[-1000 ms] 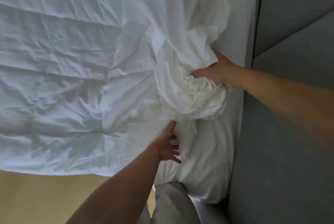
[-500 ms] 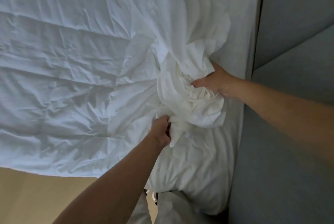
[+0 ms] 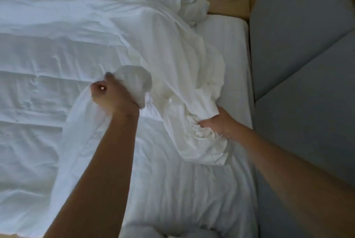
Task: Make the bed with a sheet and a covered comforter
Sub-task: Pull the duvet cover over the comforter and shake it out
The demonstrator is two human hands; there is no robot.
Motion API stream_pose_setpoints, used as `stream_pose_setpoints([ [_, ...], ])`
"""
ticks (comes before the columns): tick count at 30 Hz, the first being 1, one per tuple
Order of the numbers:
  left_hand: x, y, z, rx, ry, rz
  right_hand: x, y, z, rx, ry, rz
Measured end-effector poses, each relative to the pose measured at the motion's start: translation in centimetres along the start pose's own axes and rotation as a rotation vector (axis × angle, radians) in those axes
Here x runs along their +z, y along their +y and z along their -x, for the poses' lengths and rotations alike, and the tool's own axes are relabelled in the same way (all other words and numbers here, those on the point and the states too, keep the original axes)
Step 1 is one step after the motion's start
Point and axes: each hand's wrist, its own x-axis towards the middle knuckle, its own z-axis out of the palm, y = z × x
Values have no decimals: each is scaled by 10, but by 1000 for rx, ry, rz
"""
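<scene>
Quilted white comforter [image 3: 172, 189] lies spread across the bed right here. The right hand [image 3: 218, 122] clutches a bunched wad of the cover [image 3: 192, 76] near the right edge, and the left hand [image 3: 110, 96] fists a lifted fold further left. Beyond, the striped sheet [image 3: 226, 32] meets the grey headboard [image 3: 307, 65].

Your right hand [image 3: 217, 122] grips a gathered wad of the white cover [image 3: 172, 55] close to the grey padded panel [image 3: 307, 65], at the edge of the striped strip of mattress [image 3: 230, 36] that lies against that panel. Your left hand [image 3: 113, 93], farther from the panel, is fisted round another bunch of the same cover, and cloth hangs from the fist. The quilted comforter [image 3: 34, 88] spreads away from the panel beneath both forearms.
</scene>
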Motion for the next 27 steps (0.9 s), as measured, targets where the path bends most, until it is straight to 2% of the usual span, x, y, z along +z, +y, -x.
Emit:
stream_pose_setpoints([
  [2, 1, -29, 33, 106, -344, -291, 12, -8, 6, 6, 40, -46],
  [4, -4, -56, 54, 11, -729, -470, 28, -16, 11, 34, 69, -116],
  [6, -14, -76, 47, -121, -1010, -650, 42, -14, 16, 86, 103, -207],
  [9, -26, -76, 19, -218, -1291, -771, 57, -13, 28, 139, 181, -312],
  [11, -33, -69, 7, -257, -1422, -811, 66, -17, 38, 168, 192, -353],
  [16, -27, -51, -15, 49, -1567, -992, 88, -41, 64, 207, 251, -411],
  [20, -22, -46, -22, 148, -1732, -1120, 90, -47, 69, 224, 290, -360],
  [23, -21, -45, -20, 273, -1703, -1165, 85, -48, 73, 195, 303, -340],
  [24, -20, -45, -16, 443, -1651, -1201, 83, -50, 73, 180, 301, -333],
  [26, -19, -47, -12, 963, -1506, -1295, 79, -53, 73, 145, 295, -309],
  [27, -17, -52, -11, 1165, -1456, -1298, 76, -54, 73, 133, 293, -292],
])
